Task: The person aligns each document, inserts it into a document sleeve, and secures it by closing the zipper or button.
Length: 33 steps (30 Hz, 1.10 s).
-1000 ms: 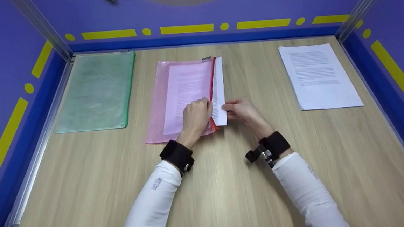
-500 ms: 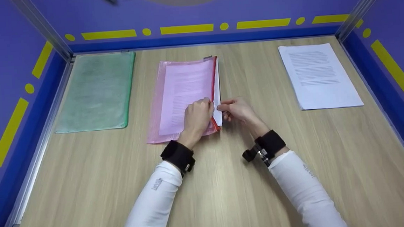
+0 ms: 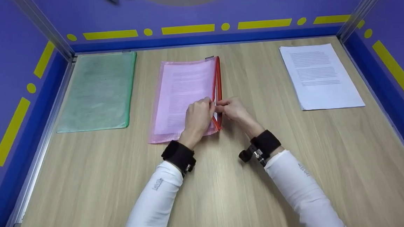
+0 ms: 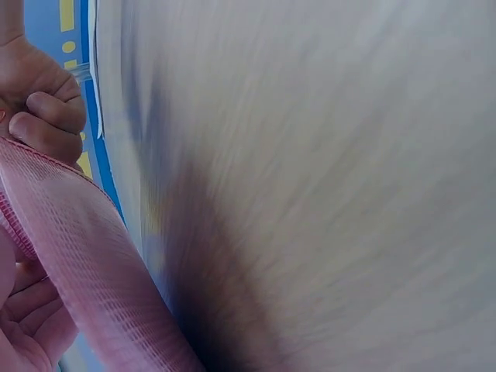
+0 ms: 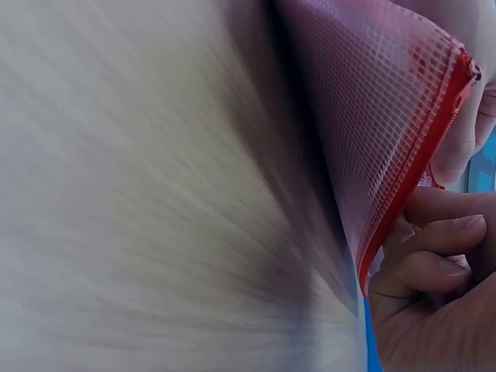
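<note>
In the head view the tabletop (image 3: 225,203) is evenly bright; a pale sheen spreads towards its near edge, between my left sleeve (image 3: 153,200) and right sleeve (image 3: 303,191); a soft shadow runs along the right one's inner side; the metal strip (image 3: 34,174) at the left edge gleams; both wrist views look dimmer, hazy, the tabletop streaked with blur, darkly shadowed beside my pink folder (image 4: 97,260).

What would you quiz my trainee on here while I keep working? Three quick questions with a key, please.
1. Multiple choice: what colour is the zipper edge of the pink folder? A green, B red, C black.
2. True or false: the left hand and right hand are both at the pink folder.
3. Fill in: in the head view, the pink folder lies between the green folder and the ____.

Key: 1 B; 2 true; 3 printed paper.
</note>
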Motion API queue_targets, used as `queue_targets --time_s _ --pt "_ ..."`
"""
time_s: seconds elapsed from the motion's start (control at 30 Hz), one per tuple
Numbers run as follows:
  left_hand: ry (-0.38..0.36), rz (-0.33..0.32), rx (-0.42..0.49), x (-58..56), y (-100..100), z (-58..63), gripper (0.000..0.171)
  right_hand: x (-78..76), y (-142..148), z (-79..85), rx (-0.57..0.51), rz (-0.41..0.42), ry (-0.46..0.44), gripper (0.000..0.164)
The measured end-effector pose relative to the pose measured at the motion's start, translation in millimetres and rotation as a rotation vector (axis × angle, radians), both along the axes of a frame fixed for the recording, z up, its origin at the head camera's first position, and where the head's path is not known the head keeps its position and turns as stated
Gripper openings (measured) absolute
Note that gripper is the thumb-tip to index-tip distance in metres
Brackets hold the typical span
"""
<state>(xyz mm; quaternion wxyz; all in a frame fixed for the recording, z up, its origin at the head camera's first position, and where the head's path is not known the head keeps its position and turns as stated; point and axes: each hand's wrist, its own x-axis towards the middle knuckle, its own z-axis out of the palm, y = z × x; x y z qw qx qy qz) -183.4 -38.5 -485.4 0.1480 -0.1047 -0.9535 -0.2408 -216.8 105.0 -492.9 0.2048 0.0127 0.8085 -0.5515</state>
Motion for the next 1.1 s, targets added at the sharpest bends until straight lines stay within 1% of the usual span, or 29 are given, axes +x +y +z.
queue_targets --time_s 0.13,0.2,0.37,0.5,0.6,0.67,0.83,0.93,1.1 --pt "0.007 -0.007 0.010 0.1 0 0.6 0.021 -0.4 -3 -2.0 0.032 0.039 0.048 0.027" --pt "0.019 -0.007 0.011 0.0 0 0.9 0.021 -0.5 -5 -2.5 0.034 0.037 0.058 0.027" --pt "0.030 0.008 0.017 -0.8 -1 0.1 0.020 -0.8 -7 -3.7 -0.002 0.030 0.026 0.028" --pt "0.016 0.016 0.027 -2.0 -3 -0.8 0.020 -0.2 -4 -4.3 -0.055 0.019 -0.008 0.027" --pt "-0.013 0.020 0.037 -2.8 -5 -0.7 0.020 0.0 1 -3.3 -0.105 -0.010 -0.027 0.031" --pt "-0.015 0.019 0.028 -3.7 -5 -0.9 0.021 0.1 5 -1.5 -0.123 -0.028 -0.018 0.032" --pt "-0.007 0.007 -0.024 -8.0 -5 -2.2 0.022 -0.2 18 4.2 -0.095 -0.074 0.024 0.034" --pt "-0.035 0.000 -0.048 -10.6 -4 -1.3 0.024 -1.3 27 4.4 -0.079 -0.107 0.036 0.034" --pt "-0.077 0.002 -0.063 -13.6 -2 -0.8 0.025 -1.7 38 -0.2 -0.109 -0.160 0.051 0.034"
